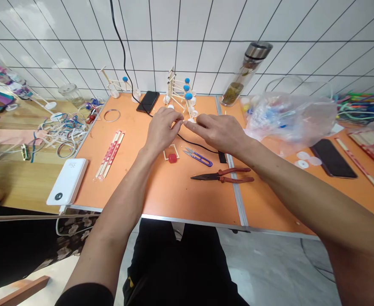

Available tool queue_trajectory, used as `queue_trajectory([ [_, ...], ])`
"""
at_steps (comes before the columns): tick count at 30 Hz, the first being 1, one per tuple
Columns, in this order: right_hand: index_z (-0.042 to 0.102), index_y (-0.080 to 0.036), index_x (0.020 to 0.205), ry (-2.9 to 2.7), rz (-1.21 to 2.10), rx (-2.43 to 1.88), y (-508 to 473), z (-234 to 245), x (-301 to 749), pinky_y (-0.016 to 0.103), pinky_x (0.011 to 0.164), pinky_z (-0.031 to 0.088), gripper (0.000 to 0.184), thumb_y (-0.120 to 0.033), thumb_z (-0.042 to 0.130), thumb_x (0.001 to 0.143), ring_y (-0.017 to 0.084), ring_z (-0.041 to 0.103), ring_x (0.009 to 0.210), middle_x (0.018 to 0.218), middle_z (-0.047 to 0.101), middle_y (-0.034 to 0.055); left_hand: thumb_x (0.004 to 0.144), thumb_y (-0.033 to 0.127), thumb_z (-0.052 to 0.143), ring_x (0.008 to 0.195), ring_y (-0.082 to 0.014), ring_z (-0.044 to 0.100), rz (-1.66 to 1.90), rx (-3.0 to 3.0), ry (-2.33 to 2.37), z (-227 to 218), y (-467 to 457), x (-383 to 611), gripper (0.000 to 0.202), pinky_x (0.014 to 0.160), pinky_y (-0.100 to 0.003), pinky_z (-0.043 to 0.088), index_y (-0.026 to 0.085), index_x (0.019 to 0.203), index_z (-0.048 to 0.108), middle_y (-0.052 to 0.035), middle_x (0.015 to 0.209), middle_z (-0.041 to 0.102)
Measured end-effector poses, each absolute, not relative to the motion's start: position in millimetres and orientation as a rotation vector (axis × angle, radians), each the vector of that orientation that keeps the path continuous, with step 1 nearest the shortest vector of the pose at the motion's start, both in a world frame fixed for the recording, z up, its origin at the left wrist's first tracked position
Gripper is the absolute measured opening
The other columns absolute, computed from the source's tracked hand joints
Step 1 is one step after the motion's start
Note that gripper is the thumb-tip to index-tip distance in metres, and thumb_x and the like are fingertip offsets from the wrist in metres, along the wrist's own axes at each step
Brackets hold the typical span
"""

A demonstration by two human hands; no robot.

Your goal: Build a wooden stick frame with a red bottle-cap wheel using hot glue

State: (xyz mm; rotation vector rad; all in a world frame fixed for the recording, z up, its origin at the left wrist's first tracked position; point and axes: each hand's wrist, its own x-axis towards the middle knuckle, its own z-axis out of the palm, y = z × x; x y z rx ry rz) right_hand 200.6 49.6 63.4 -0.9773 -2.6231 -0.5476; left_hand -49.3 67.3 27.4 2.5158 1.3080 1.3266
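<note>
With the meeting point of the two hands as the centre of the clock and the tiled wall at twelve, the left hand comes in from seven and the right hand from four. Their fingertips nearly meet over the orange counter, the left thumb and forefinger close to each other and the right forefinger stretched toward them; whether either set of fingers is clamped on something small, I cannot tell. Bringing both sets together like this probably steadies fine work. Just beyond, at twelve, stands the stick model with blue balls, upright on white discs that seem to serve as its feet; whether a fingertip touches it is hidden. Between six and seven lies a red lump at a corner of a small stick frame. At five, the blue snips and, nearer the body, the pliers lie with handles toward the right, presumably so that the right hand can take them up easily. Wrapped chopsticks lie at eight, perhaps kept aside as stock, while a phone at ten and a tilted-looking bottle at two leave the middle free for handling.
</note>
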Motion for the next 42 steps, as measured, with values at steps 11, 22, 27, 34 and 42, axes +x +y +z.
queue_trajectory([
  [11,0.074,-0.029,0.152,-2.64,-0.639,-0.917,54.6,59.2,204.6,0.038,0.063,0.026,0.053,-0.011,0.038,0.117,0.02,0.063,0.082,0.105,0.077,0.0078,0.102,0.014,0.067,0.095,-0.026,0.068,1.286,2.422,1.194,33.3,64.6,-50.2,0.016,0.091,-0.041,0.05,0.025,0.09,0.064,-0.0058,0.093,0.074],
  [22,0.079,-0.024,0.151,-2.419,-0.434,-1.286,-21.9,81.6,268.5,0.04,0.073,0.053,0.043,-0.027,0.048,0.121,0.031,0.08,0.104,0.129,0.085,0.0143,0.092,0.007,0.071,0.077,-0.0185,0.06,1.384,2.033,1.313,32.5,70.1,-43.2,0.021,0.077,-0.033,0.042,0.023,0.08,0.065,0.0008,0.078,0.065],
  [27,0.081,-0.025,0.143,-2.7,-0.105,-1.322,-65.2,53.8,302.5,0.037,0.067,0.049,0.034,-0.035,0.06,0.118,0.03,0.081,0.105,0.135,0.083,0.0118,0.09,0.003,0.074,0.066,-0.014,0.048,1.291,1.884,1.295,38.7,66.6,-37.3,0.027,0.068,-0.031,0.036,0.022,0.074,0.064,0.0043,0.068,0.057],
  [34,0.074,-0.02,0.156,-2.851,-0.075,-1.235,-72.7,14.5,318.8,0.048,0.086,0.058,0.044,-0.038,0.06,0.118,0.037,0.08,0.11,0.134,0.083,0.0162,0.093,0.001,0.073,0.067,-0.0121,0.051,1.251,1.669,1.214,43.3,58.6,-30.9,0.026,0.067,-0.03,0.038,0.019,0.074,0.068,0.0022,0.07,0.06],
  [42,0.079,-0.015,0.143,-2.777,-0.307,-1.063,-82.3,-8.8,326.2,0.042,0.077,0.056,0.039,-0.035,0.053,0.121,0.032,0.079,0.098,0.115,0.085,0.0171,0.093,0.001,0.071,0.063,-0.01,0.056,1.279,1.472,1.248,53.7,54.7,-30.8,0.029,0.067,-0.027,0.045,0.019,0.071,0.068,0.0007,0.067,0.066],
])
